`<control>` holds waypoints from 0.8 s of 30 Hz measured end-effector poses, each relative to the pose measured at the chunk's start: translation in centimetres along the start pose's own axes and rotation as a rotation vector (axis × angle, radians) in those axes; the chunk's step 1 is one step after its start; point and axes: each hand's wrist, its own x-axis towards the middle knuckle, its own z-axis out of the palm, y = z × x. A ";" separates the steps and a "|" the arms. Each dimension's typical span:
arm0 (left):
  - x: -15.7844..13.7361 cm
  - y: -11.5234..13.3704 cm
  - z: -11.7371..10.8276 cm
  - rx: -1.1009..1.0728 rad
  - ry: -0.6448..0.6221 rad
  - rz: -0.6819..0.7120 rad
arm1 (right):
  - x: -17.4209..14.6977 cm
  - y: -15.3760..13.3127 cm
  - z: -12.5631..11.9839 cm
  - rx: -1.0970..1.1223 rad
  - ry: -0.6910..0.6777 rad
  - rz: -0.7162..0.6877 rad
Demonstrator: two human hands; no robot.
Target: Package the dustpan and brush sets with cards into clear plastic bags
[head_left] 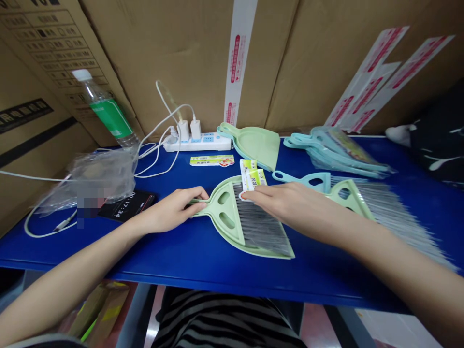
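My left hand [172,210] is closed around the stacked handles of a light green hand brush [266,229] and the green dustpan [232,243] under it. The brush lies in the pan with its grey bristles pointing right. Between the closed fingers of my right hand [290,205] is a yellow-green and white paper label [249,173], over the upper bristles; the fingertips are partly hidden. Under and beyond my right wrist lie a blue brush [308,180] and another green brush [350,195], their grey bristles fanned out rightward.
Behind stand a green dustpan [257,145] and wrapped blue dustpan sets [340,150]. Another label [212,160] lies before a white power strip [217,141] with cables. Leftward are a bottle [110,116], clear plastic bags [105,174] and a dark timer screen [126,205]. Cardboard boxes [181,53] wall the blue table [174,256].
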 end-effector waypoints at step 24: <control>-0.1 -0.1 0.1 0.020 0.009 0.005 | 8.9 3.9 0.6 -0.155 0.003 0.045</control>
